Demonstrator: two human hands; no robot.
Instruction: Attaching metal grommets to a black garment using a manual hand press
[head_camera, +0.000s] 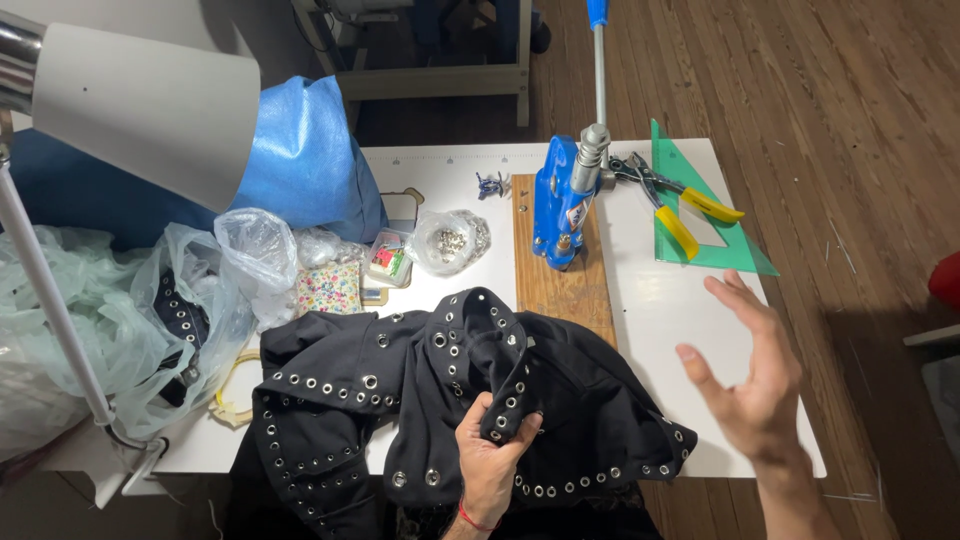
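Observation:
A black garment (420, 390) studded with many silver eyelets lies bunched on the white table (650, 310) in front of me. My left hand (492, 455) grips a fold of its eyelet-lined edge near the middle. My right hand (750, 380) hovers open above the table's right side, fingers spread, holding nothing. A blue hand press (563, 200) with a long lever stands on a wooden board (560, 285) just beyond the garment.
Yellow-handled pliers (680, 205) lie on a green set square (715, 235) at the back right. A clear bag of metal eyelets (450, 240), a blue bag (305, 160), plastic bags (150, 310) and a white lamp shade (140, 110) crowd the left side. Wooden floor lies to the right.

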